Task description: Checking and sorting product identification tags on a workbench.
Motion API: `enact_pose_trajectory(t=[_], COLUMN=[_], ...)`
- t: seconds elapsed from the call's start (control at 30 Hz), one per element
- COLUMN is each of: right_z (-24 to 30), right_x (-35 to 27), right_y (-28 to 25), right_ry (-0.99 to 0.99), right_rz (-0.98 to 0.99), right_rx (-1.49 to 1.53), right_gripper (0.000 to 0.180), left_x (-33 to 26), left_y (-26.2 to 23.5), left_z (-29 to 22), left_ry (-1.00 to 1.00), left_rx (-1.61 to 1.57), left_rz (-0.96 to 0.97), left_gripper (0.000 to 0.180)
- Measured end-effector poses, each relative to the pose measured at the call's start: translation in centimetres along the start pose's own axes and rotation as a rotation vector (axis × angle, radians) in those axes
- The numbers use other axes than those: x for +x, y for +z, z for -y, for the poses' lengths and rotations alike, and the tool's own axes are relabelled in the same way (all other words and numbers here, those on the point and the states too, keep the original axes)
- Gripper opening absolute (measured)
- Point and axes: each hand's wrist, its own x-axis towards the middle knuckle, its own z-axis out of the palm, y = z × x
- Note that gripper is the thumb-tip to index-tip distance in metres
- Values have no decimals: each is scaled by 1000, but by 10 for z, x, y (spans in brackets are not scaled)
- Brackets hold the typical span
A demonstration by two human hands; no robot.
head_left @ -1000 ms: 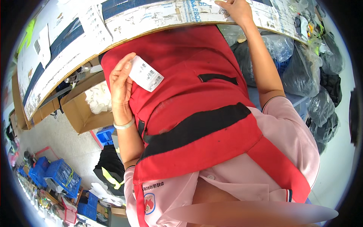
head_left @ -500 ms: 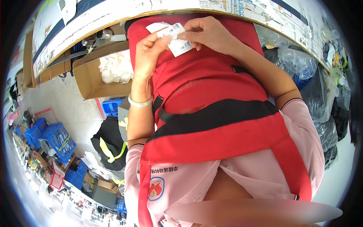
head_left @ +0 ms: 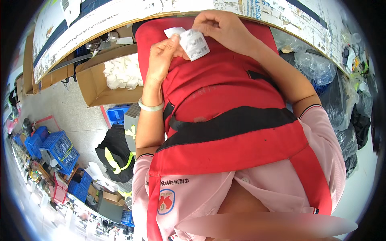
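A small white printed label (head_left: 196, 47) is held up over my lap, in front of the red apron (head_left: 225, 76). My left hand (head_left: 161, 58) grips its left side between thumb and fingers. Another white paper piece (head_left: 173, 30) sticks out behind that thumb. My right hand (head_left: 227, 32) is closed in a pinch at the label's upper edge, its fingertips touching the paper; the exact grip is partly hidden. The label's printed face is turned up toward me.
A worn white tabletop (head_left: 161, 9) spans the far side, just beyond my hands. Left of my lap stands a cardboard box (head_left: 90, 86) with white paper pieces (head_left: 122, 72) inside. Clear plastic bags (head_left: 315, 66) are heaped at the right. Blue crates (head_left: 62, 150) stand on the floor at left.
My right hand has shifted slightly up and away, from the label's middle to its upper edge. More of the label's printed face shows. The left hand has moved slightly right.
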Motion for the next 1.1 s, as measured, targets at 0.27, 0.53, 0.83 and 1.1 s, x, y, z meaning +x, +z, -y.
enact_pose_trajectory(t=[0.27,0.53,0.83,1.1], right_z=[-7,-8,-3,-3], right_x=[31,44,46,47], right_y=[-44,-40,-39,-38], right_ry=[277,310,340,338], right_rz=[-200,-154,-156,-160], right_rx=[262,251,195,176], right_gripper=[17,17,18,18], left_x=[8,8,8,8], left_y=[0,-1,-1,-2], left_z=[4,3,4,6], left_ry=[-21,-55,-54,-45], left_rx=[45,62,43,46], left_rz=[-109,-124,-106,-112], left_gripper=[48,43,41,38])
